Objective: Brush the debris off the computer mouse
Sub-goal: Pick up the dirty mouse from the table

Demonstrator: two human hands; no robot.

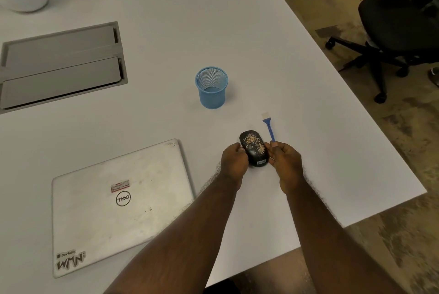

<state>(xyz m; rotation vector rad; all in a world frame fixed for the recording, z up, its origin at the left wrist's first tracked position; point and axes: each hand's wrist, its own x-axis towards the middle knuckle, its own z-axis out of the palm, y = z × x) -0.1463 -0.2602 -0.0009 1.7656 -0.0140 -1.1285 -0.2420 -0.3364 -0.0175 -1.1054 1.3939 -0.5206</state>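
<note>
Mouse (254,148), crumb-covered, is pinched at its sides by left hand (234,159) and right hand (285,160). Judged light, rigid, smooth-shelled; side grip suits. Brush (269,129) lies just right, ungrasped.

Two bare forearms, sleeveless, no rings visible.

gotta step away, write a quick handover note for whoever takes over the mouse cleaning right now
Left hand grips the left side of the black mouse on the white table. Right hand pinches the handle end of the blue brush, which lies beside the mouse, bristles pointing away.
Done: mouse steadied, brush taken hold of.
Left: all the brushing; tan debris still covers the mouse's top.
</note>
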